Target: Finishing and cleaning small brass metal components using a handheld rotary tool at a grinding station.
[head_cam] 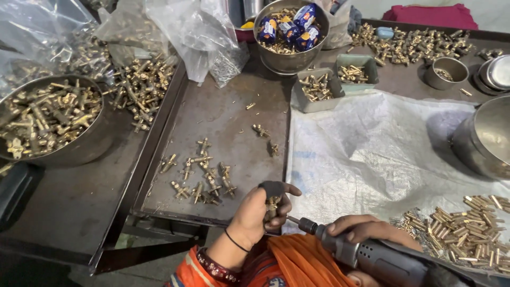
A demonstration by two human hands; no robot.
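Brass fitting sits pinched in the left hand, wrist bent, while the right hand grips the power screwdriver.

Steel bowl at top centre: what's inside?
The steel bowl holds small brass fittings with blue wrapped packets lying on top. Whatever sits beneath them is covered, so how deep the fill goes cannot be seen.

We see a small brass fitting, gold-coloured and cross-shaped, standing roughly upright low in the middle of the view, over the near edge of the dark metal tray. Only part of it shows, the rest being covered. Touching its lower side is the thin bit of a grey power screwdriver, a stout cylinder with a dark chuck, lying tilted from the lower right up toward the fitting.
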